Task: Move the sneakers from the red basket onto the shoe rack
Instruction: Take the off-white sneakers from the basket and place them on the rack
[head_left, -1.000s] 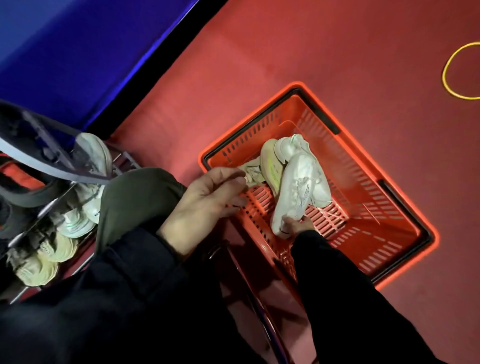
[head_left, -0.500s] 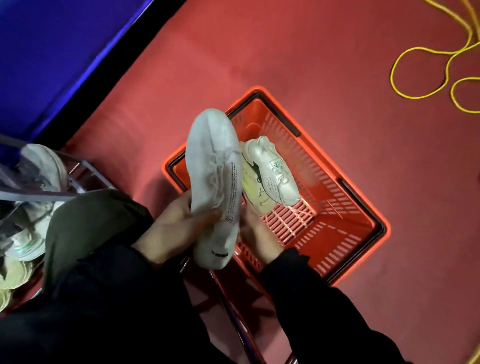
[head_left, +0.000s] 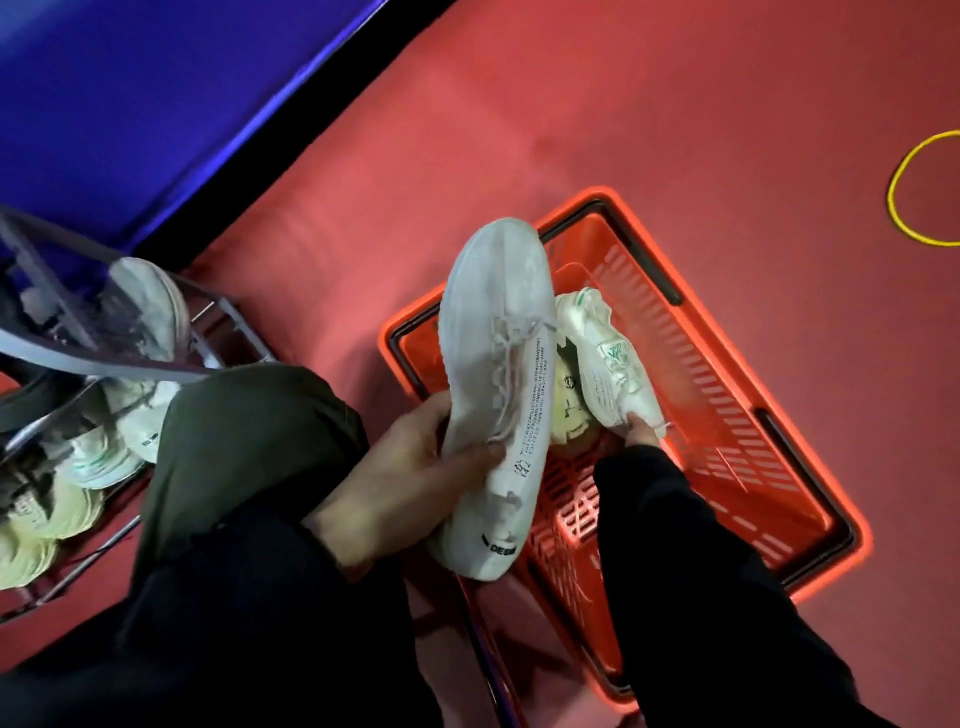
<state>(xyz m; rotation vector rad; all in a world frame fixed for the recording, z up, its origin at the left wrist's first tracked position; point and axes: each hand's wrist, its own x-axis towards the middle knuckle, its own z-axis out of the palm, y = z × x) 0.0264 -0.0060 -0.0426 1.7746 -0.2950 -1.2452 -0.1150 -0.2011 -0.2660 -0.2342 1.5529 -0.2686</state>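
Hands (head_left: 410, 467) around white sneaker (head_left: 498, 364)

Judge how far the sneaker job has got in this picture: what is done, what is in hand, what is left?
Done: several sneakers already sit on the shoe rack. In hand: the left hand grips a white sneaker lifted above the red basket, while the right hand touches a green-trimmed sneaker inside it. Left: that one and a yellowish shoe beside it.
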